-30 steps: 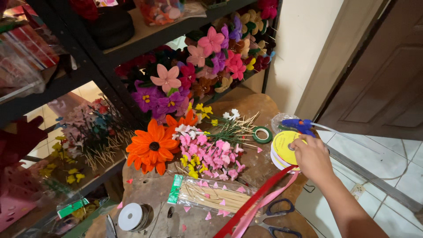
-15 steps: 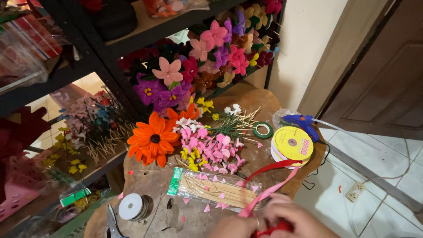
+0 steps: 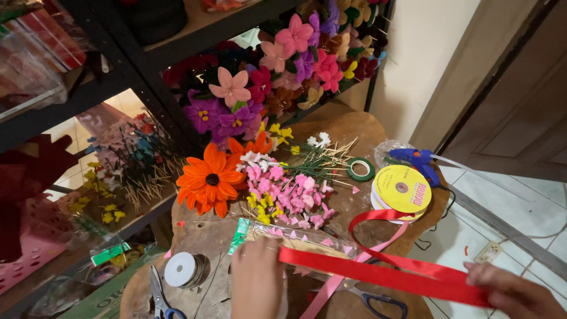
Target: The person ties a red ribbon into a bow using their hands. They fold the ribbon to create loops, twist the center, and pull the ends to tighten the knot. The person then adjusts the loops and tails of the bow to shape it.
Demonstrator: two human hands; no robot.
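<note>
A length of red ribbon (image 3: pixel 378 273) is stretched flat between my two hands at the bottom of the head view. My left hand (image 3: pixel 255 276) pinches its left end above a clear packet of wooden sticks (image 3: pixel 295 239). My right hand (image 3: pixel 514 290) grips the other end at the lower right. The ribbon loops back up to a yellow-labelled ribbon spool (image 3: pixel 401 190). A pink ribbon (image 3: pixel 336 282) trails underneath, over a pair of scissors (image 3: pixel 372 298).
On the round wooden table (image 3: pixel 342 127) lie an orange fabric flower (image 3: pixel 211 179), small pink flowers (image 3: pixel 289 198), a green tape roll (image 3: pixel 360 169), a blue glue gun (image 3: pixel 416 160), a white wire spool (image 3: pixel 181 269) and blue-handled scissors (image 3: pixel 158 293). A black shelf (image 3: pixel 136 65) holds more fabric flowers.
One second ago my right hand rested on the yellow spool. It drew the red ribbon down to the table's near edge, and now both hands have spread apart, pulling the ribbon straight.
</note>
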